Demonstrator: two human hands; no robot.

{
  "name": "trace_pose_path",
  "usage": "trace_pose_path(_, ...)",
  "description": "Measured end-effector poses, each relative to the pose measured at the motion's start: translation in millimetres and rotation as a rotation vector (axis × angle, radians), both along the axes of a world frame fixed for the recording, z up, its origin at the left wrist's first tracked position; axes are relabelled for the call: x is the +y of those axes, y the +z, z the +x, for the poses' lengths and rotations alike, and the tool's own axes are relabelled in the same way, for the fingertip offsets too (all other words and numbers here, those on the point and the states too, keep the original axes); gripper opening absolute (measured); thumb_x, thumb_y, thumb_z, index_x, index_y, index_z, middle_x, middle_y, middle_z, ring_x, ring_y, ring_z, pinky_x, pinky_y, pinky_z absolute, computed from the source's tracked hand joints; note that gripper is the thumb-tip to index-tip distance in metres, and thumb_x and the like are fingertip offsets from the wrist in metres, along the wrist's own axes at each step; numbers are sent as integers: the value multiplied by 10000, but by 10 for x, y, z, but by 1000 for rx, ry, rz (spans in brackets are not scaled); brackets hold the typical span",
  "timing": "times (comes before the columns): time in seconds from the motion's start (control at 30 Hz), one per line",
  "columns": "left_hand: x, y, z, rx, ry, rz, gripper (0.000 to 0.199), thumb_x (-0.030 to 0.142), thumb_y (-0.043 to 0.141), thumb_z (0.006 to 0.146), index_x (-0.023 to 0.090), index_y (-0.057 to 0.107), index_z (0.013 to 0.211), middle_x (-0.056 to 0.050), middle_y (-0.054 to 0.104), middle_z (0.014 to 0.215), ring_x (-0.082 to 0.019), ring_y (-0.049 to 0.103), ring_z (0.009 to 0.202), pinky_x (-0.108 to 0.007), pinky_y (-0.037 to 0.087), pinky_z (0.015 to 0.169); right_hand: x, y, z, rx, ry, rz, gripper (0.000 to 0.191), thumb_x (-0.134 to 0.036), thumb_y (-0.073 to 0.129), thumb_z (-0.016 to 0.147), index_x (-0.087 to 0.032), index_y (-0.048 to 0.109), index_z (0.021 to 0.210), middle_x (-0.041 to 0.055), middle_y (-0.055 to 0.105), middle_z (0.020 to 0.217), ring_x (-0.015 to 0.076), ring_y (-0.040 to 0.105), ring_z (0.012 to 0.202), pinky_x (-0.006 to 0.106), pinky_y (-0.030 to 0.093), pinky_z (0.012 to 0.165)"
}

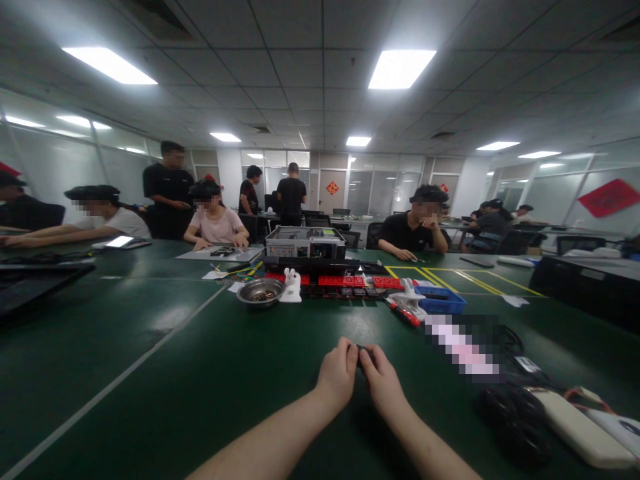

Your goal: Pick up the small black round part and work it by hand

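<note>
Over the green table, my left hand [339, 373] and my right hand [381, 377] meet with bent fingers. Between them they grip a small dark piece [361, 352], mostly covered by the fingers, so its kind is unclear. Beyond the hands lies a row of red strips [345, 281] with dark square parts on it. A metal bowl [260, 293] with small brass-coloured bits stands to the left of a white holder [291, 287]. On the right, a red-handled tool [405, 314] rests near a blue tray [441, 299].
An open computer case [305, 244] stands behind the red strips. Black round parts [515, 420], a cream-coloured slab [583, 427] and cables lie at the right. A black box [590, 287] stands farther right. Several people sit around the table; one [417, 223] faces me.
</note>
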State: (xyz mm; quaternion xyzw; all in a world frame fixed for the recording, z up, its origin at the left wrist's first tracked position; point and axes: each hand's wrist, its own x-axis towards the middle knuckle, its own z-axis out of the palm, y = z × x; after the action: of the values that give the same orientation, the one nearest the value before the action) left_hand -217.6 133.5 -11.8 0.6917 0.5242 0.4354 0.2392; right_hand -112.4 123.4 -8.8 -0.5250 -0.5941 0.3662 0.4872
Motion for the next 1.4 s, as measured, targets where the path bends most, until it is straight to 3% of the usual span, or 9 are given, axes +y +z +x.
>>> trace_pose_path(0.1, 86, -76, 50, -335, 36, -321, 509, 528, 142, 778, 151, 466, 670, -13, 474, 537, -124, 475, 503, -239, 343, 493, -64, 68, 18, -289, 102, 333, 241, -151, 457, 675, -174, 481, 914, 58, 498, 907, 176, 483, 842, 292, 388, 768)
trace_pose_path(0.23, 156, -150, 78, -606, -29, -661, 545, 617, 168, 716, 148, 442, 680, 68, 311, 389, -72, 327, 320, -194, 248, 372, -90, 117, 66, -425, 120, 388, 424, -131, 476, 635, -187, 441, 1053, 65, 427, 1084, 189, 425, 981, 314, 341, 858)
trace_pose_path(0.37, 122, -180, 65, -591, -76, -418, 487, 596, 207, 727, 159, 422, 705, 67, 328, 419, -62, 315, 335, -182, 235, 360, 22, 71, 153, -324, -21, 93, 427, -395, 443, 726, -169, 413, 1088, 50, 548, 855, 166, 546, 689, 286, 447, 619)
trace_pose_path(0.47, 73, -178, 49, -416, -120, -148, 435, 533, 226, 766, 159, 446, 750, 47, 383, 491, -68, 360, 403, -186, 285, 401, 136, 6, 204, -225, 33, -225, 448, -506, 267, 775, -140, 503, 882, -15, 491, 478, 137, 483, 383, 234, 395, 362)
trace_pose_path(0.57, 57, -180, 32, -323, -132, -73, 390, 479, 223, 794, 164, 454, 798, 39, 409, 531, -79, 399, 452, -192, 320, 444, 202, -47, 220, -168, 81, -327, 418, -498, 266, 774, -144, 489, 787, -40, 439, 403, 120, 429, 300, 205, 341, 283)
trace_pose_path(0.8, 208, -270, -15, -385, -117, -289, 427, 525, 245, 759, 153, 445, 696, 65, 363, 426, -54, 348, 321, -169, 261, 340, 102, 29, 221, -351, 164, 100, 183, -272, 462, 720, -157, 513, 852, 15, 566, 692, 137, 535, 585, 236, 427, 551)
trace_pose_path(1.03, 235, -232, -14, -421, -262, -380, 460, 553, 377, 688, 128, 485, 827, 58, 420, 467, -42, 351, 315, -158, 261, 318, 66, 24, 239, -438, 157, 384, 394, -113, 472, 629, -174, 483, 1018, 60, 508, 1004, 188, 447, 963, 318, 325, 867)
trace_pose_path(1.23, 75, -74, -80, -181, -190, -26, 345, 443, 509, 665, 178, 529, 885, -7, 558, 724, -122, 508, 632, -226, 399, 570, 230, -54, 267, -44, 33, -113, 292, -367, 408, 739, -153, 480, 924, 60, 542, 830, 169, 534, 723, 288, 458, 593)
trace_pose_path(1.4, 23, -12, -113, -5, -194, 98, 391, 363, 612, 586, 221, 540, 943, -17, 563, 895, -162, 504, 813, -262, 389, 727, 250, -32, 274, 27, 77, -449, 405, -484, 300, 787, -143, 470, 650, -6, 452, 461, 94, 418, 361, 197, 363, 319)
